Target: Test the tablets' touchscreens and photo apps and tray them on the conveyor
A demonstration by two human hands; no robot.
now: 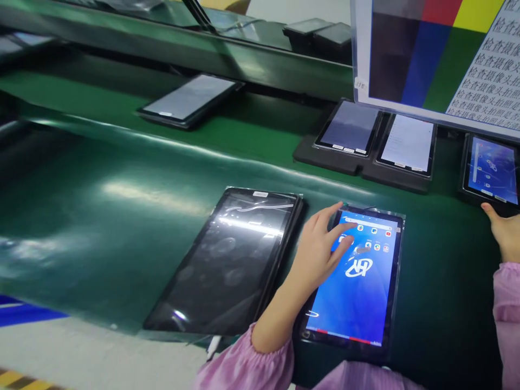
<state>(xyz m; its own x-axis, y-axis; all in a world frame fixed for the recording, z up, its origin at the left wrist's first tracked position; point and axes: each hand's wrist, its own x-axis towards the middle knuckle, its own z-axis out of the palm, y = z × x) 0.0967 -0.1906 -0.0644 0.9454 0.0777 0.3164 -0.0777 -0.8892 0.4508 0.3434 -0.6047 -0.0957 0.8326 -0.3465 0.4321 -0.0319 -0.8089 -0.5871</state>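
My left hand (325, 244), fingers spread, hovers over a lit tablet (353, 292) with a blue home screen. One fingertip reaches its top edge; others are close to the icons, and I cannot tell whether they touch. Left of it lies a larger dark-screened tablet (227, 260) in clear film, with glare on its glass. My right hand (506, 233) is cut off by the frame's right edge. Its thumb is at the near edge of another lit tablet (493, 168) on a dark base; the other fingers are hidden.
Two tablets, one grey-screened (349, 127) and one white-screened (406, 142), rest on black trays (325, 157) behind. Another tablet (190, 100) lies farther left on the green surface (260, 130). A colour-chart sheet (430, 59) hangs at upper right. A white cable (213, 346) shows below the dark tablet.
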